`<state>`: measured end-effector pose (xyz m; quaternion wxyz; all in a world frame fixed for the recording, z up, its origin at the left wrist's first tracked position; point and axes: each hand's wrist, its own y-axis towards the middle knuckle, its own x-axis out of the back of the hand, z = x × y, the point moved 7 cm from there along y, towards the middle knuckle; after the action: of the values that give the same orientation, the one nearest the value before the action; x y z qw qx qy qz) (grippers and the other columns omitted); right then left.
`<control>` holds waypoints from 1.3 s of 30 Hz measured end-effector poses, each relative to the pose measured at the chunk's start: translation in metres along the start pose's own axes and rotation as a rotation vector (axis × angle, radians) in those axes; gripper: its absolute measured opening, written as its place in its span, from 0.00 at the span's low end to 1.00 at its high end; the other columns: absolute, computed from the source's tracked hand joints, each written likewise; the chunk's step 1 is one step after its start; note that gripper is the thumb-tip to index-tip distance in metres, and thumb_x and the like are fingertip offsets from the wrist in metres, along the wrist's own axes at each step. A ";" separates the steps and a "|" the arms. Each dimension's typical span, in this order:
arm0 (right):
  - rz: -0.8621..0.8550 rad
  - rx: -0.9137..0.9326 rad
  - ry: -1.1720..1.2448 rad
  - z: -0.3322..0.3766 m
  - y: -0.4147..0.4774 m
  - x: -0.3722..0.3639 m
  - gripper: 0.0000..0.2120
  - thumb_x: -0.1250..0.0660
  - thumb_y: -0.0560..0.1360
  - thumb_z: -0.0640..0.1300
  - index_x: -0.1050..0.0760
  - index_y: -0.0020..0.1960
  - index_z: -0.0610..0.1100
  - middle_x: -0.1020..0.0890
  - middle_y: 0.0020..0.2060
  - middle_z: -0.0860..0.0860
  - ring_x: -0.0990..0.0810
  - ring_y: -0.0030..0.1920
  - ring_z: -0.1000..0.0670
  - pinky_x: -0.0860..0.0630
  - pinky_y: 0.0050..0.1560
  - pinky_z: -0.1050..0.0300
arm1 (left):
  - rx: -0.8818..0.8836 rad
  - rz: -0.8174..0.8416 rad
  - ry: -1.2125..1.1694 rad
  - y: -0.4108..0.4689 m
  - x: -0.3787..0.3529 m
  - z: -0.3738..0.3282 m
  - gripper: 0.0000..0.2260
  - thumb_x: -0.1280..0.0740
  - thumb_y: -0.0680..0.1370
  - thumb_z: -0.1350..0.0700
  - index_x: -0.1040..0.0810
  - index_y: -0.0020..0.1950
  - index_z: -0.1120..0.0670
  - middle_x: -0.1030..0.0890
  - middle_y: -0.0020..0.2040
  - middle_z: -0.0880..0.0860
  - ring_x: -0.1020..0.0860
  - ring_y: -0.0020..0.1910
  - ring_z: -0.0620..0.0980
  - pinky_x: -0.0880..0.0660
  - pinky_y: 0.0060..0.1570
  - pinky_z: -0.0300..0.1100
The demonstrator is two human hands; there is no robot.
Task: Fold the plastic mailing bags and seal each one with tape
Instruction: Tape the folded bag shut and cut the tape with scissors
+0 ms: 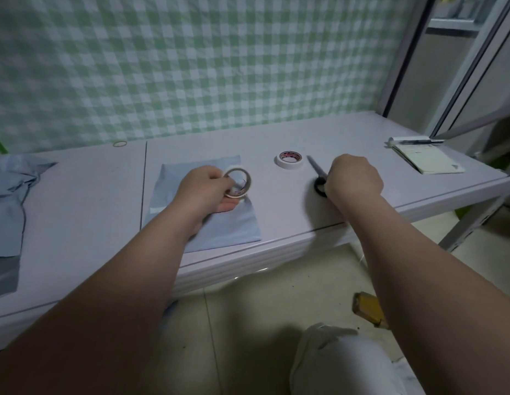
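Observation:
A folded pale blue mailing bag (219,226) lies flat on the white table (82,218), near its front edge. My left hand (208,192) hovers over the bag and grips a thin roll of clear tape (238,182). To the right, my right hand (352,178) is curled round the black handles of a pair of scissors (317,173), whose blades point away across the table. A second roll of white tape (288,160) lies flat just behind the scissors.
Crumpled blue mailing bags (5,201) are heaped at the table's left end. A notepad with a pen (424,155) lies at the far right, a rubber band (119,143) by the checked wall. A yellowish object (367,309) lies on the floor.

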<state>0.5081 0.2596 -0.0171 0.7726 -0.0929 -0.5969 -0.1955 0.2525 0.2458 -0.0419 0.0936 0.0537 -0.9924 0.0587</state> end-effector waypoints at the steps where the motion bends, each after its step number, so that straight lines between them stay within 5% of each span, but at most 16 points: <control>1: 0.020 -0.001 -0.019 0.002 -0.002 0.002 0.12 0.33 0.72 0.40 0.25 0.55 0.41 0.23 0.56 0.43 0.24 0.57 0.40 0.31 0.45 0.54 | 0.003 -0.024 -0.010 -0.001 0.006 0.003 0.03 0.35 0.76 0.66 0.27 0.43 0.61 0.21 0.39 0.60 0.19 0.35 0.53 0.18 0.38 0.42; 7: 0.055 0.055 0.074 0.005 -0.021 0.006 0.09 0.30 0.67 0.42 0.28 0.45 0.43 0.22 0.48 0.45 0.26 0.45 0.43 0.32 0.41 0.57 | -0.012 -0.030 -0.061 -0.003 0.017 0.014 0.07 0.34 0.75 0.68 0.27 0.41 0.58 0.22 0.43 0.59 0.20 0.38 0.52 0.19 0.36 0.37; 12: 0.186 0.009 1.004 0.011 -0.053 -0.006 0.09 0.29 0.65 0.37 0.29 0.39 0.44 0.21 0.35 0.45 0.20 0.32 0.45 0.21 0.35 0.57 | -0.057 -0.011 -0.095 -0.002 0.018 0.018 0.07 0.33 0.75 0.68 0.27 0.41 0.59 0.21 0.44 0.60 0.18 0.41 0.52 0.19 0.42 0.38; 16: 0.518 -0.046 1.398 0.035 -0.092 -0.022 0.11 0.28 0.71 0.39 0.32 0.42 0.44 0.21 0.32 0.46 0.24 0.27 0.52 0.33 0.22 0.66 | -0.076 -0.022 -0.078 0.000 0.017 0.021 0.07 0.33 0.75 0.68 0.26 0.40 0.58 0.20 0.43 0.58 0.19 0.39 0.52 0.19 0.41 0.38; 21: 0.760 -0.196 1.527 0.047 -0.125 -0.027 0.14 0.33 0.73 0.53 0.32 0.41 0.44 0.25 0.26 0.47 0.31 0.24 0.53 0.44 0.18 0.66 | -0.093 -0.041 -0.065 0.001 0.017 0.022 0.07 0.32 0.75 0.68 0.25 0.41 0.57 0.20 0.42 0.57 0.18 0.39 0.51 0.20 0.42 0.39; 30: 0.885 -0.281 1.543 0.048 -0.142 -0.032 0.13 0.32 0.72 0.53 0.31 0.43 0.44 0.29 0.36 0.47 0.29 0.21 0.55 0.48 0.16 0.69 | -0.119 -0.045 -0.054 0.004 0.017 0.025 0.07 0.32 0.75 0.67 0.25 0.41 0.56 0.20 0.42 0.56 0.19 0.40 0.48 0.21 0.42 0.39; 39: 0.873 -0.234 1.488 0.051 -0.143 -0.033 0.12 0.32 0.72 0.52 0.27 0.37 0.46 0.26 0.26 0.47 0.31 0.22 0.54 0.46 0.17 0.69 | -0.119 -0.046 -0.057 0.004 0.017 0.024 0.07 0.33 0.75 0.67 0.25 0.41 0.56 0.20 0.41 0.56 0.19 0.40 0.50 0.20 0.43 0.40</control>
<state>0.3969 0.1558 -0.0475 0.9534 -0.2403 0.1758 0.0481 0.2312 0.2447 -0.0625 0.0698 0.0725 -0.9949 -0.0041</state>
